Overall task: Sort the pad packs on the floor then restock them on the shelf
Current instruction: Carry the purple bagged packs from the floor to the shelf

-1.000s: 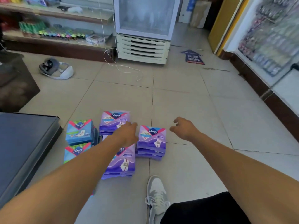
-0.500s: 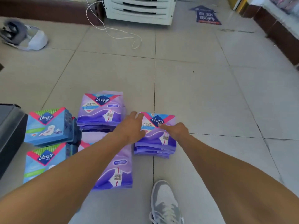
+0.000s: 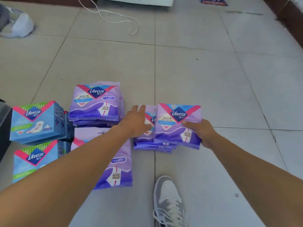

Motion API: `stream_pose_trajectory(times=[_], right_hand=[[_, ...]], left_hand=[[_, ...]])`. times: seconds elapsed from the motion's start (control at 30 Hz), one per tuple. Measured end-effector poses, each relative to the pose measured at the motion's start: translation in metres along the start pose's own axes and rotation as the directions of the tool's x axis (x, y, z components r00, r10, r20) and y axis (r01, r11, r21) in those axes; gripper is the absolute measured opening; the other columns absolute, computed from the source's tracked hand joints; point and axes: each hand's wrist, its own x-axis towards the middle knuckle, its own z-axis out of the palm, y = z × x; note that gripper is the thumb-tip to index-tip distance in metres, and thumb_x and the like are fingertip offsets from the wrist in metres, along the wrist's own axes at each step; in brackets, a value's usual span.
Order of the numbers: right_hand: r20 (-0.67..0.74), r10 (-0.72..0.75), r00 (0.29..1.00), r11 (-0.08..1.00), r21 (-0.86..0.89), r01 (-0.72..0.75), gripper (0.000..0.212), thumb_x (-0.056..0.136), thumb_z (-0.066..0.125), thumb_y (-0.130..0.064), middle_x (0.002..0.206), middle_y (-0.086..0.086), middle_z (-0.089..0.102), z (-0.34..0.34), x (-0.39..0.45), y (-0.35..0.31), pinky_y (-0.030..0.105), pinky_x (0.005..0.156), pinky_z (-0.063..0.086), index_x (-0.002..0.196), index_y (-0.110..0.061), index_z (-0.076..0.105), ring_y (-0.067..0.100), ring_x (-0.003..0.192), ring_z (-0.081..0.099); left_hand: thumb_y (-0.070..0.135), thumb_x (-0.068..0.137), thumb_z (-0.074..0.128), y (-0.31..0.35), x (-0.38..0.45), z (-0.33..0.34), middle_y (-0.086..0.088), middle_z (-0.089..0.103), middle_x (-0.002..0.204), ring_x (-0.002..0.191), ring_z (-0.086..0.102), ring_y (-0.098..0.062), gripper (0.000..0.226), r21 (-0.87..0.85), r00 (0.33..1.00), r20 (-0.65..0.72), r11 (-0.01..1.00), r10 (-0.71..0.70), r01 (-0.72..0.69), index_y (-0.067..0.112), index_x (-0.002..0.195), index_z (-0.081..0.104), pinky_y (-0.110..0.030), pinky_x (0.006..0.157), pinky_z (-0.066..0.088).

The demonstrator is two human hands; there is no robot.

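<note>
Head view looks down on a tiled floor [image 3: 196, 79] where Libresse pad packs lie in sorted piles. Taking the small purple stack [image 3: 152, 145] near the middle as the landmark: the right hand [image 3: 202, 133] grips the top purple pack [image 3: 177, 126] at its right edge, thumb curled over the printed face and fingers hidden beneath, and that pack sits shifted to the right of the stack, overhanging its right side. The left hand [image 3: 135, 122] rests on the left part of the same stack, fingers spread and fairly straight, pressing on the pack that shows under the shifted one.

Left of the stack and a little farther from the person sits a taller purple pile [image 3: 95, 104], close beside it but not touching. Left of the stack and nearer the person lies a large purple pack [image 3: 117, 167], partly covered by the left forearm. Well left of the stack stand two piles of blue packs [image 3: 36, 123], one behind the other, next to a dark object at the frame's left edge that cannot be identified.

Just beyond the stack's near edge, toward the person, a grey and white sneaker [image 3: 168, 200] points at it. Far beyond the stack a white cord [image 3: 118, 18] loops over the tiles, and a grey and white item [image 3: 18, 25] lies at the upper left corner
</note>
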Motion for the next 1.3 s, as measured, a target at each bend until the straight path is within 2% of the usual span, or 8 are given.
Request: stream_pose_trajectory(times=[0.23,0.6,0.67,0.77,0.83,0.97,1.07,1.3], right_hand=[[-0.035,0.032,0.999,0.992,0.124,-0.028,0.026,0.078,0.076,-0.012,0.096,0.011,0.075,-0.076,-0.019,0.010,0.034,0.055,0.059,0.100,-0.013,0.063,0.026,0.072,0.072],[0.010,0.035,0.999,0.994,0.103,-0.036,0.041,0.075,0.078,-0.021,0.102,0.008,0.074,-0.070,-0.010,0.027,0.038,0.062,0.060,0.111,-0.016,0.060,0.029,0.087,0.072],[0.019,0.028,0.999,0.994,0.101,-0.030,0.045,0.073,0.079,-0.023,0.103,0.008,0.074,-0.070,-0.013,0.023,0.038,0.063,0.060,0.113,-0.016,0.060,0.030,0.088,0.072],[0.023,0.013,1.000,0.996,0.092,-0.015,0.044,0.074,0.078,-0.022,0.103,0.008,0.074,-0.074,-0.022,0.011,0.039,0.064,0.060,0.114,-0.016,0.060,0.030,0.088,0.073],[0.032,-0.007,0.999,0.997,0.078,0.005,0.046,0.072,0.079,-0.023,0.103,0.008,0.074,-0.077,-0.030,-0.001,0.039,0.063,0.060,0.114,-0.016,0.060,0.030,0.088,0.073],[0.041,-0.054,0.998,0.995,0.082,0.051,0.046,0.074,0.078,-0.025,0.103,0.007,0.074,-0.080,-0.053,-0.029,0.040,0.065,0.060,0.115,-0.017,0.059,0.029,0.090,0.072],[0.064,-0.109,0.992,0.989,0.111,0.101,0.050,0.070,0.078,-0.026,0.104,0.007,0.074,-0.074,-0.081,-0.058,0.039,0.064,0.060,0.115,-0.017,0.059,0.028,0.090,0.072],[0.184,-0.283,0.941,0.956,0.136,0.261,0.052,0.066,0.076,-0.022,0.103,0.012,0.074,-0.032,-0.157,-0.138,0.033,0.057,0.059,0.114,-0.010,0.061,0.025,0.078,0.073]], left_hand=[[0.046,0.080,0.073,0.002,0.016,0.021,-0.015,0.029,0.140,0.125,0.048,-0.032,0.101,-0.024,0.984,0.099,0.988,-0.148,0.151,0.017,0.150,0.007,-0.039,0.097,0.046],[0.027,0.071,0.085,0.010,0.033,0.036,-0.007,0.056,0.117,0.108,0.060,-0.024,0.125,-0.223,0.952,0.123,0.927,-0.279,0.300,0.018,0.150,-0.011,-0.033,0.079,0.051],[0.018,0.070,0.086,0.014,0.034,0.030,-0.008,0.057,0.112,0.106,0.060,-0.026,0.111,-0.332,0.943,0.126,0.882,-0.309,0.333,0.015,0.147,0.006,-0.036,0.082,0.052],[0.011,0.073,0.083,0.020,0.035,0.020,-0.008,0.063,0.109,0.102,0.062,-0.026,0.062,-0.522,0.943,0.127,0.788,-0.308,0.328,0.007,0.124,0.049,-0.036,0.082,0.054],[0.005,0.074,0.081,0.024,0.032,0.011,-0.009,0.068,0.111,0.100,0.065,-0.027,0.047,-0.634,0.951,0.110,0.716,-0.289,0.291,0.004,0.116,0.060,-0.038,0.085,0.055],[-0.003,0.077,0.076,0.025,0.017,-0.021,-0.005,0.065,0.106,0.093,0.063,-0.023,0.044,-0.791,0.959,0.042,0.578,-0.279,0.203,0.004,0.117,0.058,-0.035,0.080,0.053],[-0.002,0.078,0.076,0.019,-0.006,-0.062,-0.009,0.070,0.110,0.095,0.069,-0.029,0.040,-0.865,0.962,-0.001,0.483,-0.271,0.135,0.007,0.114,0.060,-0.048,0.085,0.057],[-0.002,0.082,0.072,0.002,-0.101,-0.187,-0.010,0.072,0.106,0.088,0.070,-0.029,0.037,-0.901,0.944,-0.208,0.426,-0.255,-0.084,0.009,0.115,0.059,-0.044,0.071,0.059]])
